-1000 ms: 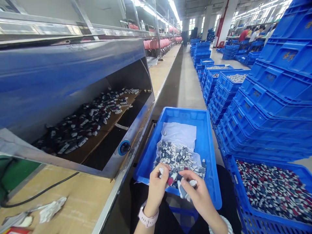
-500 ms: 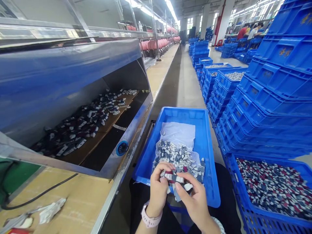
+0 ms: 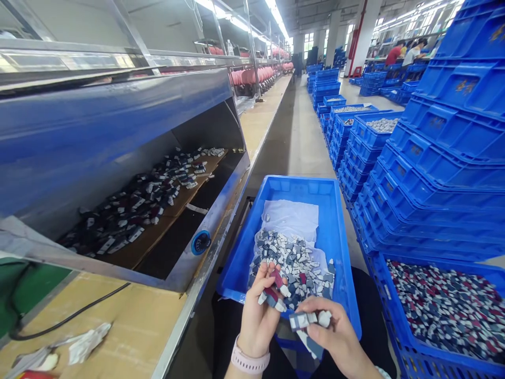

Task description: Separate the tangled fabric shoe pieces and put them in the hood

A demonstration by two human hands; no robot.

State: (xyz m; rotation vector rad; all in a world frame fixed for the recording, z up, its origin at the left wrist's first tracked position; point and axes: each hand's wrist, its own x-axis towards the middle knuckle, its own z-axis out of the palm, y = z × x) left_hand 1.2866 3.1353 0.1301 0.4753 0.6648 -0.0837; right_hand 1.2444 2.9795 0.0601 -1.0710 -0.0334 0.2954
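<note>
My left hand (image 3: 258,316) is palm-up with its fingers curled round a few small maroon, grey and white pieces (image 3: 279,283). Between the thumb and fingers of my right hand (image 3: 337,332) are several dark grey and white pieces (image 3: 303,320), one of them pointing downward. What exactly these chunky little parts are, I cannot make out. Both hands are over the near end of a blue tray (image 3: 345,263). A heap of similar grey and white pieces (image 3: 284,255) lies in it on a thin white sheet (image 3: 292,215).
On the left bench, an open-fronted metal box (image 3: 221,202) with a blue dial (image 3: 201,242) holds a heap of dark and white pieces (image 3: 138,202). Stacked blue crates (image 3: 442,173) rise at the right, beside a crate of maroon, grey and white pieces (image 3: 450,305). People (image 3: 412,52) sit far back.
My hands were close together over the pieces and have now moved apart. The right hand has shifted right and down with its pieces; the left has turned more palm-up.
</note>
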